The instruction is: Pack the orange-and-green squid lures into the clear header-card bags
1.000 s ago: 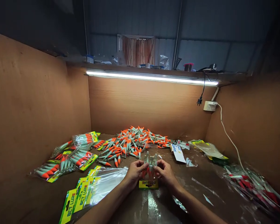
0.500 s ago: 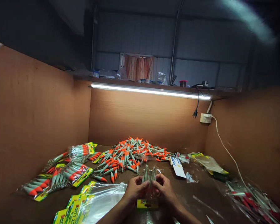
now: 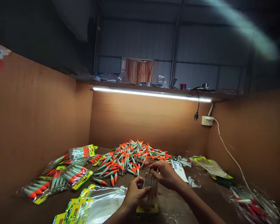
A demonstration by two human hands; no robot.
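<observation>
My left hand (image 3: 135,194) grips the side of a clear bag of lures (image 3: 150,193) with a yellow header card, held upright over the brown table (image 3: 177,205). My right hand (image 3: 164,174) pinches the top of the same bag, where the metal ends of the lures stick out. Behind the hands lies a big pile of loose orange and pale green lures (image 3: 128,155).
Filled lure packs (image 3: 60,174) lie at the left. Empty bags with yellow cards (image 3: 88,205) sit at the front left. A white paper label (image 3: 178,169) and scraps of plastic lie to the right, more packs (image 3: 256,208) at the far right. Brown walls enclose the table; a light strip (image 3: 151,93) glows above.
My right hand has risen from the bag's side to its top. My left hand stays on the bag. The camera has tilted upward a little.
</observation>
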